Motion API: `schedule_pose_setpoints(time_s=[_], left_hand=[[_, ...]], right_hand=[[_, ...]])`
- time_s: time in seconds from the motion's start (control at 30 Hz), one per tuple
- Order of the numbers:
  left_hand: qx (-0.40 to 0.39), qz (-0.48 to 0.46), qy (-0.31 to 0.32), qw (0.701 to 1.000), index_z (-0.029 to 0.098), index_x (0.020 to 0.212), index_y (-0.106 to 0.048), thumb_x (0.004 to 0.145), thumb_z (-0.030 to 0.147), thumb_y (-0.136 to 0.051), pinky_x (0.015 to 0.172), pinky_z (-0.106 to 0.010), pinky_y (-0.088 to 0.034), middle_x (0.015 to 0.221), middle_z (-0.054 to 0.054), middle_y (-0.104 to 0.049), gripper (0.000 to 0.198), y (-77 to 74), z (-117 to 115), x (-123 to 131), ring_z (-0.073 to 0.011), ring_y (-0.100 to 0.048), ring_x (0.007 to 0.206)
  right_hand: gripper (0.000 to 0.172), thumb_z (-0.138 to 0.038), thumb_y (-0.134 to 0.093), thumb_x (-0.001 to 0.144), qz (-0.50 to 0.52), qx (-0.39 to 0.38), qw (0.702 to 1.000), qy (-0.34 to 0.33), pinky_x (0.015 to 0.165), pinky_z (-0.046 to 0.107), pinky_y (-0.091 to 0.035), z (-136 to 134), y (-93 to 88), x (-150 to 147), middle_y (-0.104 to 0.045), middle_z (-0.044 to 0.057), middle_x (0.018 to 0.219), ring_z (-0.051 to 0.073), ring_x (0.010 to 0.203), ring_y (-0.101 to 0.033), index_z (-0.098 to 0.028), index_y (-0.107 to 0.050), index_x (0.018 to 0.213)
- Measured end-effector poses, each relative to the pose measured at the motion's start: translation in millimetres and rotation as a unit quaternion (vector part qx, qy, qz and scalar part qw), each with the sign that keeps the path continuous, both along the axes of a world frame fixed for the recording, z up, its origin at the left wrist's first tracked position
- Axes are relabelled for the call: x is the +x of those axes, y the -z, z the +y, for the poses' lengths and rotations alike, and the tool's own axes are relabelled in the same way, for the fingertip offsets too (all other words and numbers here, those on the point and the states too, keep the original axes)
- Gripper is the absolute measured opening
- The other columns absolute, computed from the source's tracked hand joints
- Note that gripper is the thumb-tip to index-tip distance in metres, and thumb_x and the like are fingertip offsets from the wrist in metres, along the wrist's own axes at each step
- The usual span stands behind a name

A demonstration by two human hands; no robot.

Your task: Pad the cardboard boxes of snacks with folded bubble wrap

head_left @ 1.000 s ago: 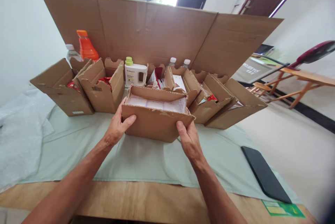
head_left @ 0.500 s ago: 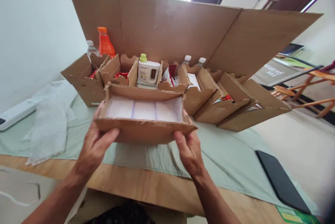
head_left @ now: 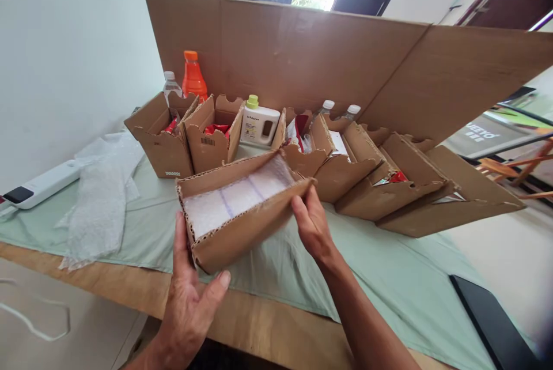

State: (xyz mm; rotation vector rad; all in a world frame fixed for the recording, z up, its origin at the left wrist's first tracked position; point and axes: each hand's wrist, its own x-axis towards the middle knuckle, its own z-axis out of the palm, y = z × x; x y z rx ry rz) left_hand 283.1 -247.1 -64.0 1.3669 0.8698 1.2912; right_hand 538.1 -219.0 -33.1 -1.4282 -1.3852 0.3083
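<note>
- Both hands are on the open cardboard tray (head_left: 242, 208), which is lifted and tilted over the near edge of the green cloth (head_left: 367, 278).
- The left hand (head_left: 190, 301) cups the tray's near corner from below, palm against the end wall, thumb up the front face.
- The right hand (head_left: 311, 220) pinches the far end of the front wall between thumb and fingers.
- Inside the tray lies a row of white packets (head_left: 233, 197), seemingly loose; a level tray and a firm grip under the bottom should keep them from sliding toward the left hand.
- Just beyond the right hand stand the other cardboard boxes (head_left: 345, 174), close enough to clip on a swing outward.
- Farther beyond the hands: a white detergent bottle (head_left: 260, 123), an orange bottle (head_left: 192, 76), and the big cardboard sheet (head_left: 302, 53) standing behind them.
- Left of the left hand lies crumpled bubble wrap (head_left: 99, 203); a black slab (head_left: 496, 324) lies well off to the right.
</note>
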Motion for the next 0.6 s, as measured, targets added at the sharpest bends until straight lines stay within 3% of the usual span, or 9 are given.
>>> schedule_pose_setpoints(time_s=[0.07, 0.17, 0.33, 0.6], left_hand=[[0.038, 0.031, -0.014, 0.999, 0.036, 0.167, -0.009, 0.093, 0.034, -0.069, 0.131, -0.058, -0.015, 0.177, -0.002, -0.008, 0.096, 5.4, -1, 1, -0.0356, -0.008, 0.162], [0.067, 0.076, -0.013, 0.995, 0.038, 0.167, -0.01, 0.093, 0.031, -0.068, 0.13, -0.064, -0.009, 0.178, 0.001, 0.002, 0.094, 15.4, -8, 1, -0.0379, -0.001, 0.162], [0.072, 0.089, -0.009, 0.993, 0.038, 0.167, -0.011, 0.093, 0.026, -0.066, 0.13, -0.064, -0.014, 0.178, 0.001, 0.003, 0.093, 20.6, -12, 2, -0.0379, -0.001, 0.162], [0.114, 0.104, -0.01, 0.988, 0.035, 0.167, -0.014, 0.095, 0.021, -0.06, 0.129, -0.062, -0.022, 0.178, -0.003, 0.002, 0.087, 15.6, -16, 18, -0.0373, -0.003, 0.162]], right_hand=[[0.058, -0.055, -0.044, 0.103, -0.019, -0.003, 1.0, 0.016, 0.118, 0.05, -0.042, 30, -3.1, -4, -0.06, 0.013, 0.149, 0.029, 0.138, -0.055, -0.02, -0.052, 0.149], [0.061, -0.051, -0.041, 0.104, -0.026, 0.006, 0.999, 0.038, 0.123, 0.052, -0.035, 51, -2.6, -13, -0.05, 0.014, 0.158, 0.028, 0.146, -0.047, -0.018, -0.044, 0.155], [0.068, -0.055, -0.034, 0.105, -0.028, 0.025, 0.998, 0.057, 0.127, 0.049, -0.03, 60, 2.3, -27, -0.041, 0.015, 0.165, 0.026, 0.153, -0.038, -0.014, -0.036, 0.16], [0.079, -0.073, -0.029, 0.101, 0.008, 0.062, 0.997, 0.051, 0.126, 0.051, -0.03, 77, 2.4, -34, -0.045, 0.016, 0.162, 0.027, 0.151, -0.04, -0.016, -0.045, 0.155]])
